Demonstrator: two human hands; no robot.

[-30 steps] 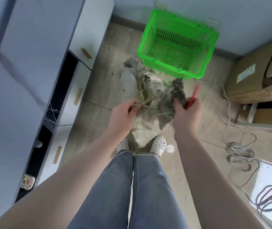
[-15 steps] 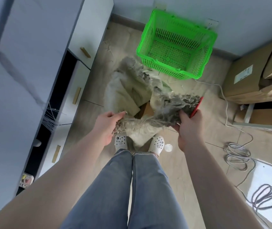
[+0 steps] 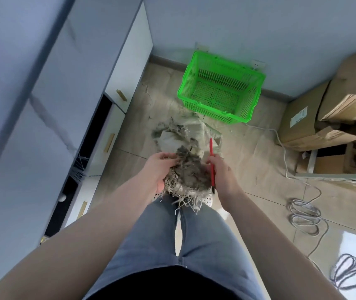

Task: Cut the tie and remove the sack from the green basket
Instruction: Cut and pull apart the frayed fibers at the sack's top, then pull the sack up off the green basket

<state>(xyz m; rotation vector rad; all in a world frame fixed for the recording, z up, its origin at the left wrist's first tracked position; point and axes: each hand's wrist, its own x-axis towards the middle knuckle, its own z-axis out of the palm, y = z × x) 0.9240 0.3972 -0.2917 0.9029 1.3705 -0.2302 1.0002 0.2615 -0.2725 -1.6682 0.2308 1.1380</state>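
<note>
Big pale cabinet run (image 3: pixel 49 118) fills the whole left side of the frame, dark gaps showing between its drawer fronts. Over on the right edge, stacked cardboard boxes (image 3: pixel 324 118) sit against the wall. Upper middle, the green basket (image 3: pixel 220 92) stands on the tan floor with nothing visible inside its mesh bottom. The sack (image 3: pixel 185 156) is out of it, held in the centre of the frame just below the basket, dirty and frayed, loose fibres dangling at its lower edge over the person's jeans (image 3: pixel 185 245). Part of it trails down toward the floor between the hands and the basket. Lower right, a coiled grey cable (image 3: pixel 304 215) lies on the floor. Left hand (image 3: pixel 158 169) is pressed into the sack's left side, fingers curled over the bundle. Right hand (image 3: pixel 222 176) grips the right side, and it also pinches a slim red cutter (image 3: pixel 212 161) that points up the frame alongside the sack. Hands close together, the bundle between them.
</note>
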